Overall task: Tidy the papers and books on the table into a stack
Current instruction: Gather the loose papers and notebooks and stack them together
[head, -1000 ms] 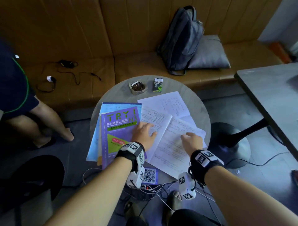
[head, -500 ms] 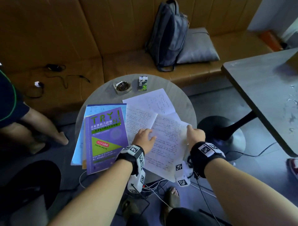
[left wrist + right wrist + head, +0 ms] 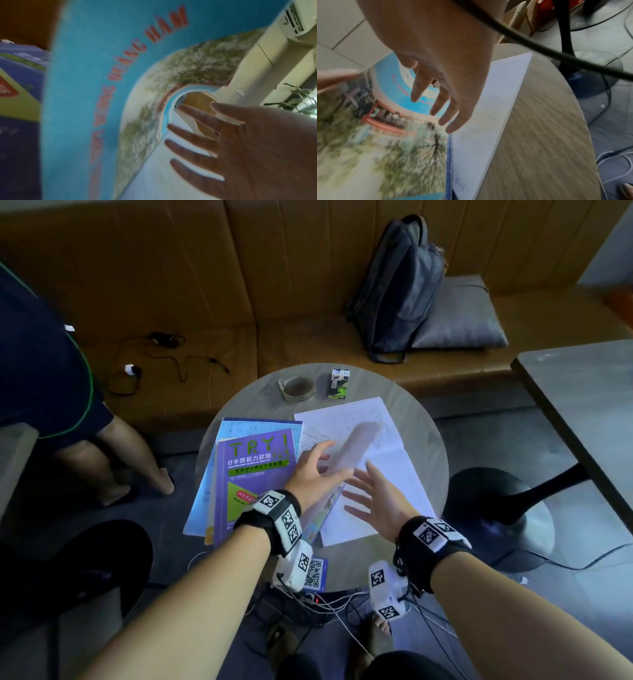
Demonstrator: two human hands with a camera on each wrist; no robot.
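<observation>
An open notebook lies on the round table [image 3: 424,436]. Its left half [image 3: 359,440] stands raised and curled, its blue picture cover [image 3: 85,81] turned toward my left wrist. My left hand [image 3: 318,470] is against that raised half, fingers fairly straight on the cover side and thumb toward me. Over the lined right page [image 3: 397,477], my right hand [image 3: 373,494] hovers open with spread fingers, seen also in the right wrist view [image 3: 440,67]. A purple "TRY!" book [image 3: 253,474] rests on a light blue book [image 3: 236,426] at the left. A loose written sheet [image 3: 342,412] lies behind the notebook.
An ashtray [image 3: 297,388] and a small pack [image 3: 339,383] sit at the table's far edge; a QR card [image 3: 314,573] lies at the near edge. A sofa with a backpack [image 3: 400,289] is behind. A grey table [image 3: 582,398] stands right, a person's legs [image 3: 113,453] left.
Both hands lay flat on the open notebook. Now its left half has lifted and swings rightward with my left hand, and my right hand has come off the page.
</observation>
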